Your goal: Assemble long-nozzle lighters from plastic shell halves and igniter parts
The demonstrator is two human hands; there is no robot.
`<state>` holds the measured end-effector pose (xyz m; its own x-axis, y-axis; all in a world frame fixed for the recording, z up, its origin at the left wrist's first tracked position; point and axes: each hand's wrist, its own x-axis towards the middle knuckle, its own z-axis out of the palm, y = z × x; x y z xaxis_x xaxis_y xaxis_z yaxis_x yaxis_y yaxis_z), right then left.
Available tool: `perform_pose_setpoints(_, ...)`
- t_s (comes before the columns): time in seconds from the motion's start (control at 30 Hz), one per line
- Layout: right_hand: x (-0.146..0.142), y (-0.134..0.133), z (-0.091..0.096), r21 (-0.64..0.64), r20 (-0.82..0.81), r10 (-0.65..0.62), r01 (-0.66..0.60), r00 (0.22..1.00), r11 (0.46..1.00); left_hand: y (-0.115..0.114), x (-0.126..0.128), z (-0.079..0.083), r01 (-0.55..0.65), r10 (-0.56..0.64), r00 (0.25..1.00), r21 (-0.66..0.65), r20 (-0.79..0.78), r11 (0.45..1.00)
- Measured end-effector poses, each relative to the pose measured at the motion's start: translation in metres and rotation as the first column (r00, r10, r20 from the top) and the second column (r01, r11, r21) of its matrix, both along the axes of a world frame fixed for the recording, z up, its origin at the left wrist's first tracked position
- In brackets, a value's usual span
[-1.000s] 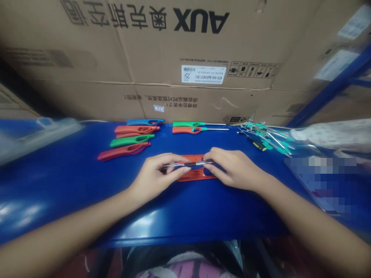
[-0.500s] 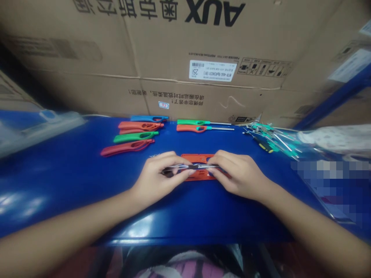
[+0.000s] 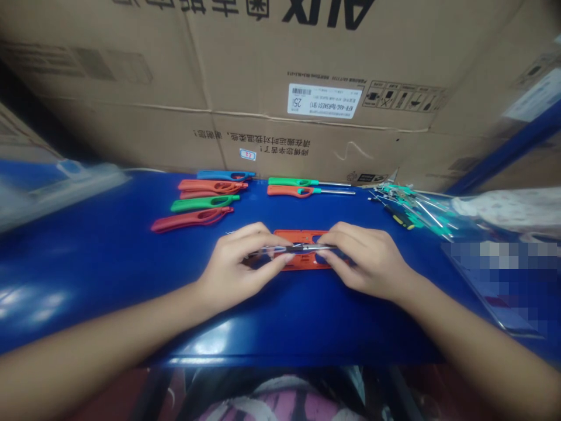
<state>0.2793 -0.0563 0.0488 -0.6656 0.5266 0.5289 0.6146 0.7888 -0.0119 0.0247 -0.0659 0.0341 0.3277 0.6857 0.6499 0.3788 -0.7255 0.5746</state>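
Observation:
Both my hands pinch one thin metal-and-black lighter part with fine wires [image 3: 300, 248], held level above the table. My left hand [image 3: 243, 260] is closed on its black, wired end; my right hand [image 3: 368, 257] is closed on the silver rod end. Just beneath the part lie two orange lighter casing halves [image 3: 298, 265], open side up and partly covered by my fingers. Beyond my left hand, several coloured lighter casings [image 3: 193, 220] lie in a stack of rows. Two lighters with metal rods, one green [image 3: 289, 182] and one orange [image 3: 287, 191], lie farther back.
A heap of metal rods with teal ends [image 3: 421, 204] lies at the back right, with a black and yellow screwdriver [image 3: 400, 217] at its near side. A large cardboard box [image 3: 245, 76] walls off the back of the blue table [image 3: 109, 263]. Clear plastic [image 3: 61, 190] lies at far left.
My hands and the part between them hold nearly the same place over the orange halves. The right fingers have shifted slightly toward the right; the view has tilted a little.

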Motion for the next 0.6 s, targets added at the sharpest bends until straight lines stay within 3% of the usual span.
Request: perform_pose_setpoints(0.6, 0.0018, 0.0006, 0.0001, 0.059, -0.1, 0.073, -0.067, 0.992, 0.996, -0.0027, -0.0038, 0.0105, 0.042, -0.043, 0.999, 0.131, 0.006, 0.99)
